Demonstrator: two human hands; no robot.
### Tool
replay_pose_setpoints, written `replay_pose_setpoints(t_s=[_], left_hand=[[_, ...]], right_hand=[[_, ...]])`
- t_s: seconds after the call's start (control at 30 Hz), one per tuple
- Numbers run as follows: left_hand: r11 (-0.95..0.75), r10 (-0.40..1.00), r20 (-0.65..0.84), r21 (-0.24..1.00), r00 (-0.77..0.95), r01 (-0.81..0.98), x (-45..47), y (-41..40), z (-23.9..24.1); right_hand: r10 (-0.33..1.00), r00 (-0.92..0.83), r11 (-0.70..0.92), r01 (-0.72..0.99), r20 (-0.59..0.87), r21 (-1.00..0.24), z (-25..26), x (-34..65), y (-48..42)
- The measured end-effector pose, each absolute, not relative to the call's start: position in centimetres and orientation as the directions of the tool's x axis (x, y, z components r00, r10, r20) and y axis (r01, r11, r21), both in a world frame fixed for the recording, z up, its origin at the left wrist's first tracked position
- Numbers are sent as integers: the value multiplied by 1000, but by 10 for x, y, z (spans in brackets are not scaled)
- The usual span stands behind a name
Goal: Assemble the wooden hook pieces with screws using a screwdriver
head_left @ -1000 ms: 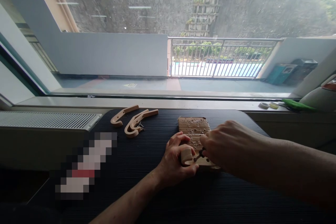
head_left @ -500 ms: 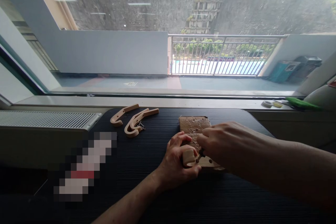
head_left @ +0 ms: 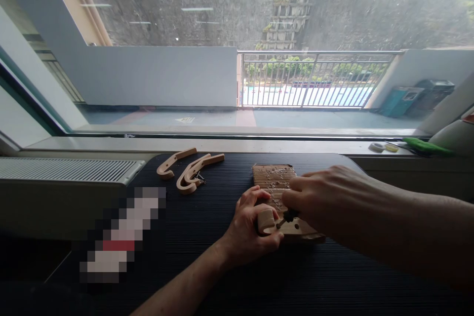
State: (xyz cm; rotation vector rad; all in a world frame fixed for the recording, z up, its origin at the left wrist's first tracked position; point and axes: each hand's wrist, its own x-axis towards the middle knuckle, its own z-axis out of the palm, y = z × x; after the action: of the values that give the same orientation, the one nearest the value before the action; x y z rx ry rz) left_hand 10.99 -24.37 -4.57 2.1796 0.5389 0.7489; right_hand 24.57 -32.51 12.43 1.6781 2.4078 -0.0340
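Note:
A pale wooden hook [head_left: 267, 222] lies across the near end of a ridged brown block [head_left: 273, 175] pitted with many small holes. My left hand [head_left: 249, 222] is closed round the hook's curved end, its fingers also against the block. My right hand [head_left: 309, 197] grips a screwdriver [head_left: 290, 215], whose handle is mostly hidden in the fist. The screwdriver leans, with its tip at a spot on the hook near my left thumb; whether a screw sits there I cannot make out. A dark hole shows farther along the hook.
More wooden hooks [head_left: 200, 168] lie at the back left of the black table [head_left: 207, 217], with a few small screws [head_left: 200, 177] beside them. A blurred-out item [head_left: 124, 237] is at the left. Tape rolls [head_left: 376, 146] and a green item [head_left: 425, 146] rest on the windowsill.
My right hand has shifted slightly right and its wrist has turned, so the screwdriver leans lower and shows more of its shaft. My left hand and the hook stay in place.

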Motion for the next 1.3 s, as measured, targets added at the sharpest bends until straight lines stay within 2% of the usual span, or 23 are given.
replay_pose_setpoints(t_s=[0.13, 0.3, 0.4, 0.53, 0.63, 0.8, 1.03, 1.3], left_hand=[[-633, 575, 341, 761, 744, 140, 110, -244, -46], [-649, 564, 354, 749, 746, 135, 110, -243, -48], [-648, 566, 353, 749, 745, 137, 110, -243, -48], [-644, 568, 354, 753, 743, 134, 111, -244, -47], [-629, 577, 345, 765, 740, 134, 111, -245, -47], [-636, 568, 344, 760, 748, 133, 110, -244, -47], [-654, 563, 371, 747, 738, 122, 110, -242, -48], [-645, 565, 393, 759, 725, 92, 111, -245, -50]], right_hand=[[919, -338, 362, 927, -203, 99, 123, 248, -326], [932, -327, 338, 940, -154, 54, 117, 250, -327], [929, -317, 330, 943, -190, 39, 114, 247, -328], [932, -245, 284, 951, -266, 121, 116, 241, -328], [944, -211, 258, 951, -253, 170, 120, 240, -328], [919, -336, 368, 918, -205, 145, 125, 242, -327], [926, -303, 329, 940, -226, 88, 113, 240, -321], [942, -155, 235, 938, -298, 256, 135, 233, -330]])
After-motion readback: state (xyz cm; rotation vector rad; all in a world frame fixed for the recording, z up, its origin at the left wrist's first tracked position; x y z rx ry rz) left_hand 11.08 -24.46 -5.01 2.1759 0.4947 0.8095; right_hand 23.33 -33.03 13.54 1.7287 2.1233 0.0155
